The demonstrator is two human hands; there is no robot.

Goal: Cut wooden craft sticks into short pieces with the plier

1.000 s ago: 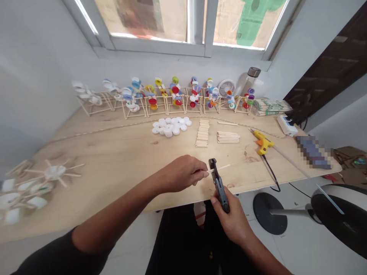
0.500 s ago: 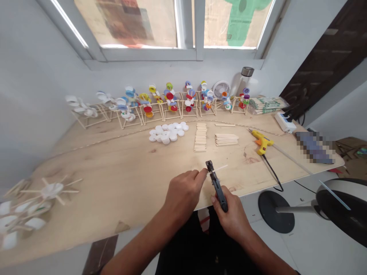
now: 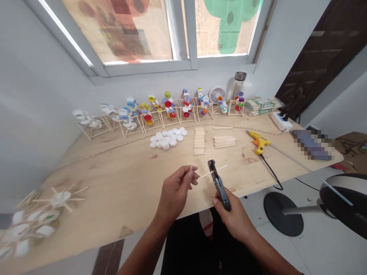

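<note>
Right hand point(image 3: 235, 217) gripping pliers point(image 3: 220, 186), stick point(image 3: 223, 167) ahead across their head, left hand point(image 3: 176, 192) beside it, hold unclear

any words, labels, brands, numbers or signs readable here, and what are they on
No text can be read.
Right window pane's covering: print, too small and blurred.
Plastic packet of sticks: green markings, too small to make out.
Dark hand tool in the right hand: no legible marking.

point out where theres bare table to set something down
Widest: the left half of the table, between the white caps, left hand and spoked wheel. Smaller: between the pliers, the right-hand stick pile and the glue gun. Crowded: the back edge, with cap wheels on stick frames, a small fan and a bottle; near left corner too.
</note>
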